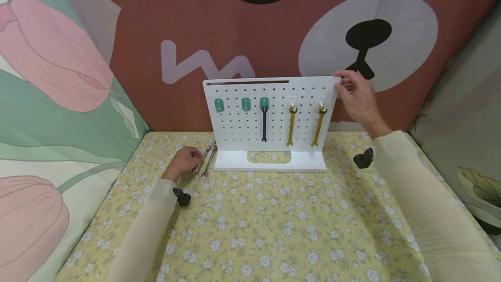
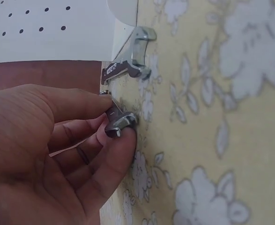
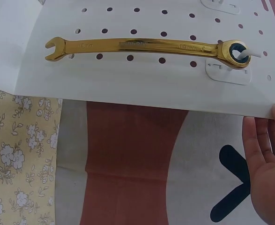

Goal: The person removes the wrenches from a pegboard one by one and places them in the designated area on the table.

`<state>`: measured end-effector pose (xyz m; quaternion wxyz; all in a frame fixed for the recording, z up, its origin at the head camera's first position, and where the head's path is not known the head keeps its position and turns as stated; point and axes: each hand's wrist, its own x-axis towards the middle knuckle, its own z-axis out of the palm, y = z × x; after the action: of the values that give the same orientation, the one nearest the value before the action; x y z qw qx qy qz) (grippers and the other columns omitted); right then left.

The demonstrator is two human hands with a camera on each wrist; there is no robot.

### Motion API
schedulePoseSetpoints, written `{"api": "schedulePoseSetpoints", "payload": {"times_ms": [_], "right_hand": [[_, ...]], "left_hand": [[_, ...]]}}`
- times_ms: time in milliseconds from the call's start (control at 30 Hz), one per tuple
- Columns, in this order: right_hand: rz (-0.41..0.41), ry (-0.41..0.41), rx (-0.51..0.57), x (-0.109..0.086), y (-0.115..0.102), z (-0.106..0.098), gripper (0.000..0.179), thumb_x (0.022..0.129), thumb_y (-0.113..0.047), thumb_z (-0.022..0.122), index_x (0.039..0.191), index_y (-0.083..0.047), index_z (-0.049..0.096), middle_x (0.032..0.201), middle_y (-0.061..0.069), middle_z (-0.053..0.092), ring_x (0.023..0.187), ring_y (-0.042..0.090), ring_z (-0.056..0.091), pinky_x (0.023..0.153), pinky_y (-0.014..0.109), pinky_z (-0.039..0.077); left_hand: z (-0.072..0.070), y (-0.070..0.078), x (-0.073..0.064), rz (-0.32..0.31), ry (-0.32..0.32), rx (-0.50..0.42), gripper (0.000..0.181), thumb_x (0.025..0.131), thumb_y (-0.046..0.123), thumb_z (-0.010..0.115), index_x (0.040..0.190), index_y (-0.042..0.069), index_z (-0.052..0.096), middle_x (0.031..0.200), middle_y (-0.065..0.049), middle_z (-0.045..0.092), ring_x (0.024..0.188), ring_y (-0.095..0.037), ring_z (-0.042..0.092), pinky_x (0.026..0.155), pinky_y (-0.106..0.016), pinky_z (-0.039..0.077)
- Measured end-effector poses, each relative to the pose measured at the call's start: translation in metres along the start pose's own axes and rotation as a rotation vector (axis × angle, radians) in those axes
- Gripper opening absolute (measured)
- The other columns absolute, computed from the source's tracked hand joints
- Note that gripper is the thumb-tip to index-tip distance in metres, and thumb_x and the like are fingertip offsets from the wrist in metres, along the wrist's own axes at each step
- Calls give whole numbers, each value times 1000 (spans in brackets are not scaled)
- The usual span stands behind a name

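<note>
My left hand [image 1: 184, 162] is low at the left of the white pegboard [image 1: 242, 136], pinching a small silver wrench [image 2: 121, 123] between thumb and fingers, close over the tablecloth. Beside it lies a second, longer silver wrench [image 1: 209, 163], near the pegboard's base. My right hand [image 1: 358, 99] grips the pegboard's upper right corner, thumb in front and fingers behind the edge. Two gold wrenches [image 1: 292, 127] hang from white hooks on the right part of the board. A dark purple wrench [image 1: 264, 125] hangs from a teal hook at the middle.
Two teal hooks [image 1: 245, 104] on the board's left part carry nothing. The board stands upright on a white base [image 1: 270, 167] with a cut-out. A yellow flowered cloth [image 1: 254, 221] covers the table, and a printed fabric backdrop [image 1: 274, 34] rises behind.
</note>
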<state>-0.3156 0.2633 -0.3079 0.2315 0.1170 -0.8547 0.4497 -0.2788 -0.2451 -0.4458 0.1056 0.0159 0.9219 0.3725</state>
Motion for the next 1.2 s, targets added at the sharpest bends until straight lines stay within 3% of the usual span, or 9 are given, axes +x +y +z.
{"api": "schedulePoseSetpoints", "payload": {"times_ms": [467,700,833,1000,1200], "right_hand": [[-14,9,-9,1,0,-1,33,108,-17,56,139,-10,61,114,13,60,97,26,60,83,19,51],[-20,14,1,1,1,0,33,108,-16,56,139,-9,61,113,14,60,98,31,60,82,18,51],[-19,16,5,1,2,0,33,108,-16,57,140,-10,61,113,13,60,97,30,60,82,18,51],[-13,19,16,1,2,0,33,108,-17,57,140,-11,62,113,12,60,98,33,59,82,17,51],[-5,20,14,0,3,0,33,108,-19,57,140,-12,62,113,11,59,97,30,60,83,18,52]], "left_hand": [[2,4,-2,7,2,33,16,104,16,63,109,2,68,79,-11,65,61,-23,56,58,-38,48],[5,12,-4,35,31,134,18,104,20,61,107,4,68,73,-9,64,56,-21,53,53,-37,44],[8,20,-3,82,51,199,18,104,21,61,106,5,69,76,-8,66,54,-20,52,52,-36,43],[17,35,-4,156,81,207,17,105,22,61,102,8,70,75,-6,64,53,-18,47,50,-35,40],[29,56,-3,263,138,192,12,102,21,67,101,9,71,85,-3,64,67,-19,53,59,-38,46]]}}
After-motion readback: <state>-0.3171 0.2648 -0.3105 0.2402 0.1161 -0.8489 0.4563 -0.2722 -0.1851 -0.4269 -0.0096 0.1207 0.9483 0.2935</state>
